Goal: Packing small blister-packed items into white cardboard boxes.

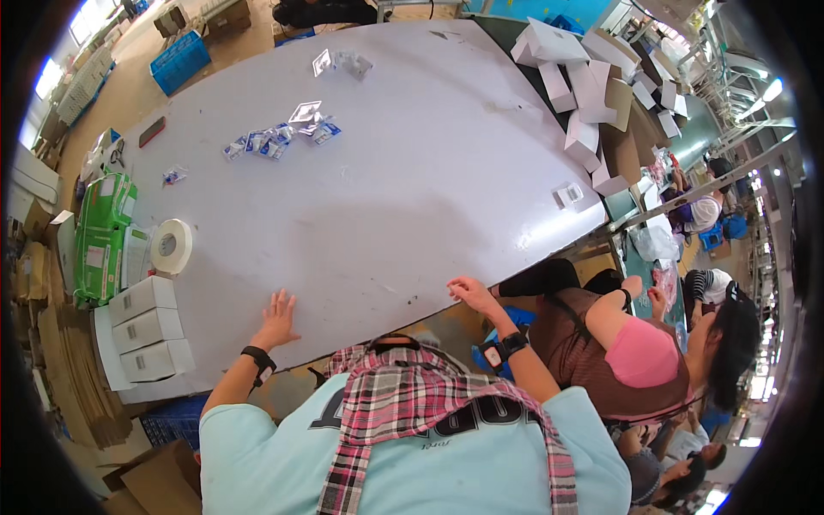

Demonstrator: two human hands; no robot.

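My left hand [278,320] rests palm down on the white tabletop [386,225] near its front edge, fingers spread and holding nothing. Loosely bent, the fingers of my right hand [473,295] hover at or touch the table close to the same edge; nothing shows in them. To the left of my left hand stand three white boxes [149,325] and a roll of pale tape [172,246]. Farther up the table lie several blue-and-white sachets [270,141] beside a silvery packet [306,112]. Another silvery packet [321,62] lies near clear plastic [353,64] at the far side.
Green packages [103,238] line the left edge, near scissors [117,154] and a red-and-black phone-like object [152,132]. White cartons [582,129] pile up at the right. A co-worker [618,347] sits close on my right. A blue crate [180,62] stands on the floor.
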